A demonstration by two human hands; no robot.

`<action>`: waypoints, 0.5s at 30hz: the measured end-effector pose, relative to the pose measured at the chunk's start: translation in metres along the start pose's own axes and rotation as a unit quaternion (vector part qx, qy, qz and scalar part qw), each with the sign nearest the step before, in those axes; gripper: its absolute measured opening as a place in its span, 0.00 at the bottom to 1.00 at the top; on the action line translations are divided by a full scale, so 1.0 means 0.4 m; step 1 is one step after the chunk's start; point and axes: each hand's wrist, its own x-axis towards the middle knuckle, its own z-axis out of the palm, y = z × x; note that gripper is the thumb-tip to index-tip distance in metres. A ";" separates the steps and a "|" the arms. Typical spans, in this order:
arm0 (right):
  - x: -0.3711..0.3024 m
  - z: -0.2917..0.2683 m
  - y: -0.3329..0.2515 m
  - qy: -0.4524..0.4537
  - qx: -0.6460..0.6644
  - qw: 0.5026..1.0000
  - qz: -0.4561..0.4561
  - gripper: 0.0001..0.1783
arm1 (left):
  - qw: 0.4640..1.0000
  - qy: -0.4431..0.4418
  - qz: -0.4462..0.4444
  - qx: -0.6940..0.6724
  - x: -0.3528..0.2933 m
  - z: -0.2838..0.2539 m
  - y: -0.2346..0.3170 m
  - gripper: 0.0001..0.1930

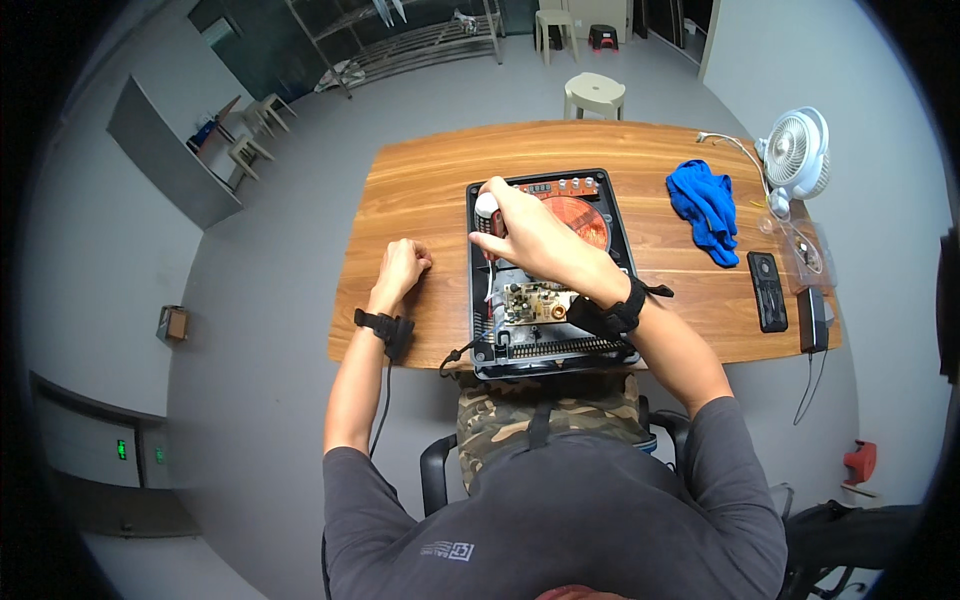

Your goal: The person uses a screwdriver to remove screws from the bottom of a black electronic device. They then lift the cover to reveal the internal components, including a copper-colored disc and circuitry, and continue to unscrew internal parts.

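Note:
An opened induction cooker lies on the table in front of me, its black casing showing the inside. The round copper coil is toward the far right of the casing, and a circuit board is nearer to me. My right hand reaches over the cooker, closed around a screwdriver with a white end and a red and dark handle. Its shaft points down into the casing's left side; the tip is hard to make out. My left hand rests on the tabletop left of the cooker, fingers curled, nothing visible in them.
The wooden table also holds a blue cloth, a dark flat rectangular case, a clear plastic box, a black adapter with a cable and a white fan. A beige stool stands beyond the far edge.

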 end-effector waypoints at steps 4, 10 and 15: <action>-0.023 -0.001 -0.016 -0.033 0.038 0.999 0.013 0.27 | 1.000 0.019 0.001 -0.015 -0.012 0.022 -0.003 0.04; -0.051 0.018 -0.014 -0.049 0.012 0.998 -0.022 0.26 | 0.997 0.070 0.028 -0.020 -0.044 0.031 0.014 0.06; -0.063 0.011 -0.044 -0.057 0.027 0.997 -0.033 0.24 | 0.992 0.118 0.051 -0.013 -0.040 0.054 -0.032 0.14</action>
